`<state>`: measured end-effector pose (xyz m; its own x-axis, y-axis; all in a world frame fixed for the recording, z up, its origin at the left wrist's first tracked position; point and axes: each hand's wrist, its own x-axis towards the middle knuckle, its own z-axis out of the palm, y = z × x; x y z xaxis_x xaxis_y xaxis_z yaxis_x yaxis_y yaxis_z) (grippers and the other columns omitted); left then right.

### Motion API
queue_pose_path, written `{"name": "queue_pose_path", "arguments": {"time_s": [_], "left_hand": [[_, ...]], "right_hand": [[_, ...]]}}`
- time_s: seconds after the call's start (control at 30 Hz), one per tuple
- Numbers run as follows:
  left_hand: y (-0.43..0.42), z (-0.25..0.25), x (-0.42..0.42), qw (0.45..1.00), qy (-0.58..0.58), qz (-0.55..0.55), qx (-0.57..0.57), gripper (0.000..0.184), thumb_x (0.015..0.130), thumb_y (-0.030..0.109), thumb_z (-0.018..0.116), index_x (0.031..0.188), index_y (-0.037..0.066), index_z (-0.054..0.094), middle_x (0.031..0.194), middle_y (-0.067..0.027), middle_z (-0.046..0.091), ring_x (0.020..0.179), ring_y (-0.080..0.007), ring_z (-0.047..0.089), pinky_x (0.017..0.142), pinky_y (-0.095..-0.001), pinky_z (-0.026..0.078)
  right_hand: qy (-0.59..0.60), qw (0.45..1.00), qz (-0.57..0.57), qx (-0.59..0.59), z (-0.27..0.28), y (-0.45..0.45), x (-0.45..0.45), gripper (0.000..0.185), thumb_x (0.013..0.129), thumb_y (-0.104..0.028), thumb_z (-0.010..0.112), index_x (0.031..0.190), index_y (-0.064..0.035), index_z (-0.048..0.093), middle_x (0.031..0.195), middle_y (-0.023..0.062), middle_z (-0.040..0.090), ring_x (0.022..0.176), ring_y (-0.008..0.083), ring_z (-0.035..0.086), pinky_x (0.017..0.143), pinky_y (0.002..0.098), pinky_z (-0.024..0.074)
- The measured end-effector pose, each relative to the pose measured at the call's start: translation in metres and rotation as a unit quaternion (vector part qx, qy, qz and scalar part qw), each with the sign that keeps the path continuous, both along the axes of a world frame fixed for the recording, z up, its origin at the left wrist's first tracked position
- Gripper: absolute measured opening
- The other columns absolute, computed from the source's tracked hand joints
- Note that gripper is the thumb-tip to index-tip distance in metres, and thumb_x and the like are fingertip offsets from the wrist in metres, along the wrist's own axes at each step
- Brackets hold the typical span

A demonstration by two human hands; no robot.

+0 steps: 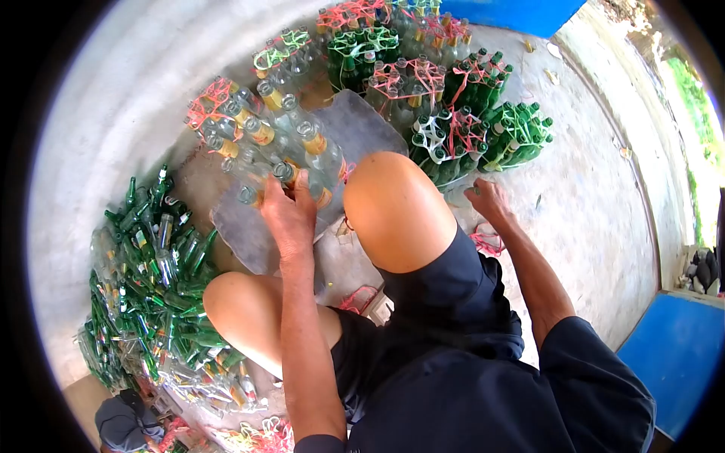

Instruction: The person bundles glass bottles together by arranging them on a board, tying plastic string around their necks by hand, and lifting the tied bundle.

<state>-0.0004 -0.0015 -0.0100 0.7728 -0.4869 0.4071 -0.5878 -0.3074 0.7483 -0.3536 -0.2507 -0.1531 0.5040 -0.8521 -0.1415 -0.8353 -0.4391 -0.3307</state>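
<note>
Clear glass bottles (260,132) with yellow and red neck labels stand in a cluster on a grey mat (253,234), in front of my knees. My left hand (289,211) is closed round the neck of a clear bottle (285,172) at the near side of that cluster. To the right of my raised knee, my right hand (489,202) has its fingers bent together near a bundle of green bottles (453,143); what they hold, if anything, is too small to name.
Tied bottle bundles (408,79) stand along the far side. A heap of loose green and clear bottles (151,279) lies at left. Pink string (487,240) is on the floor by my right forearm. Another person (128,423) is at bottom left. Blue panels (672,355) edge the right.
</note>
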Motion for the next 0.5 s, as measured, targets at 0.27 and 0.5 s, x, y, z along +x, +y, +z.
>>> {"name": "queue_pose_path", "arguments": {"time_s": [0.27,0.5], "left_hand": [[0.003,-0.001,0.000,0.999,0.050,-0.008,-0.002,0.026,0.095,0.016,0.076,0.109,-0.004,0.067,0.096,-0.0197,0.075,0.084,-0.0281,0.073,0.076,-0.0403,0.057],[0.000,0.004,-0.003,1.000,0.004,0.023,-0.009,0.024,0.088,0.009,0.078,0.103,-0.003,0.065,0.087,-0.0234,0.070,0.080,-0.0416,0.070,0.073,-0.0463,0.055]], "right_hand": [[-0.002,1.000,-0.009,-0.012,0.041,0.006,-0.018,0.036,0.082,-0.037,0.072,0.094,-0.0027,0.072,0.091,0.0261,0.073,0.090,0.0453,0.069,0.083,0.0535,0.0531],[-0.055,0.998,-0.040,-0.001,0.174,0.029,-0.016,0.029,0.082,-0.034,0.075,0.083,-0.0054,0.072,0.073,0.0194,0.069,0.069,0.0352,0.070,0.065,0.0445,0.0536]]}}
